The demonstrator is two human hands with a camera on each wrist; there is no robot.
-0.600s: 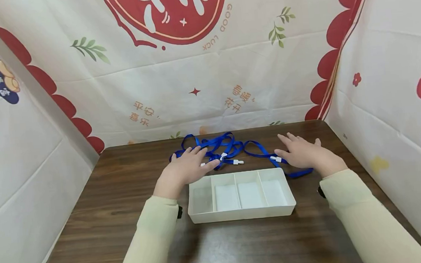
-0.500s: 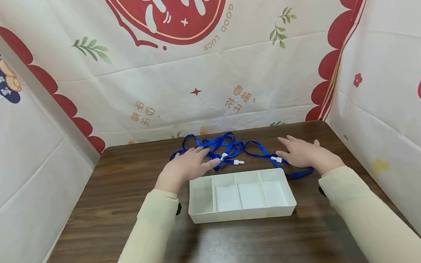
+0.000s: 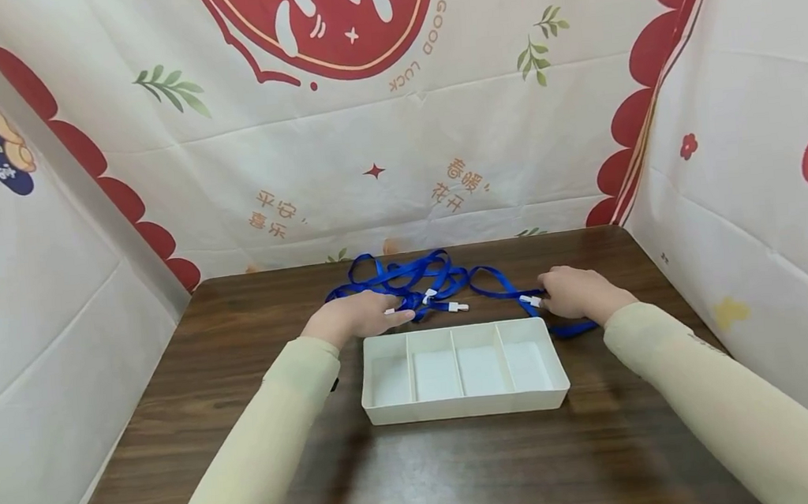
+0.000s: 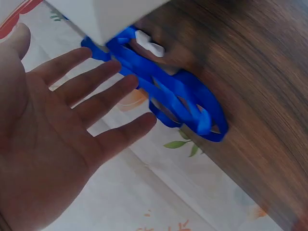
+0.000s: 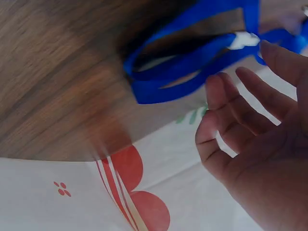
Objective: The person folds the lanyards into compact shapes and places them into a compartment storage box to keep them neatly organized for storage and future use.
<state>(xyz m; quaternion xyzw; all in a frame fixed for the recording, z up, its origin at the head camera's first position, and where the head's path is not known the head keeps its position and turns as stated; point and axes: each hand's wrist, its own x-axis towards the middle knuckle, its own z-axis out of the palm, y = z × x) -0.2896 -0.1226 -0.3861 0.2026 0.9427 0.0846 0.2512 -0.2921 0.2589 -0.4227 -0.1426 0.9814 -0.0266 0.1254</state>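
In the head view, my left hand point(image 3: 355, 317) is over the left part of a tangle of blue lanyards point(image 3: 416, 271) with white clips. The left wrist view shows that hand point(image 4: 72, 110) with fingers spread and nothing in them, near the blue straps point(image 4: 168, 91). My right hand point(image 3: 581, 293) is at a separate blue lanyard point(image 3: 495, 280), close beside its white clip point(image 3: 532, 301). In the right wrist view, the right hand point(image 5: 255, 130) has loosely bent fingers near the blue strap point(image 5: 168, 89); its thumb tip appears close to the white clip point(image 5: 243, 41). I see no grip on it.
A white tray point(image 3: 466, 408) with several compartments stands in front of the lanyards, between the forearms. The brown wooden table point(image 3: 246, 422) meets a printed cloth backdrop point(image 3: 339, 146) behind and cloth walls at both sides.
Both hands have lowered toward the lanyards. The right hand's fingers, spread before, now bend down beside the white clip. The tray and lanyards stay where they were.
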